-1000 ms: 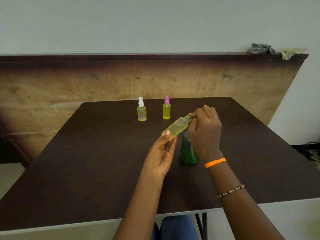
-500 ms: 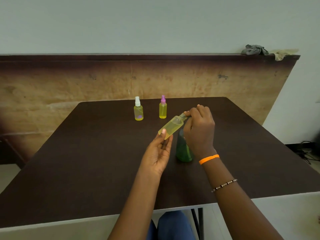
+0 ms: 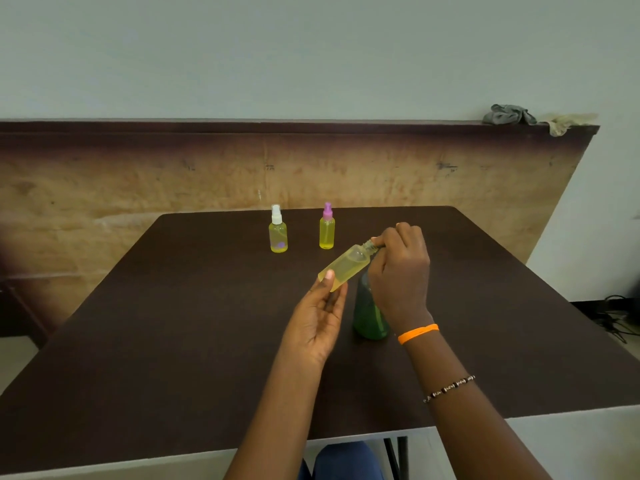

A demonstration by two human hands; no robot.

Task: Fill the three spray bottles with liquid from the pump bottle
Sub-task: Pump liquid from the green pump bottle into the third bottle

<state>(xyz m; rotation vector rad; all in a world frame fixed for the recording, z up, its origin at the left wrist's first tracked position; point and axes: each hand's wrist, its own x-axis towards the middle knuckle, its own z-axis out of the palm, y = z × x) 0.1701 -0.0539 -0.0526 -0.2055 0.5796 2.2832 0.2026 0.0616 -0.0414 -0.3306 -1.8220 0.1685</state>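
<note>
Left hand [image 3: 320,317] grips the tilted third spray bottle [image 3: 346,266] above the surface [image 3: 173,323] centre, neck angled toward the right hand [image 3: 398,268], whose fingers [image 3: 381,241] pinch at the mouth, likely to fill it, green pump bottle [image 3: 369,317] just beneath, two capped bottles near the far edge.

We found two spray bottles standing upright at the far side of the table [image 3: 173,323], one [image 3: 278,233] left of the other [image 3: 327,230]. Nearer us, the left hand [image 3: 320,317] held a third bottle [image 3: 346,265] tilted above the tabletop, the right hand [image 3: 401,268] at its neck. The pump bottle [image 3: 369,317] stood below and behind that hand.
</note>
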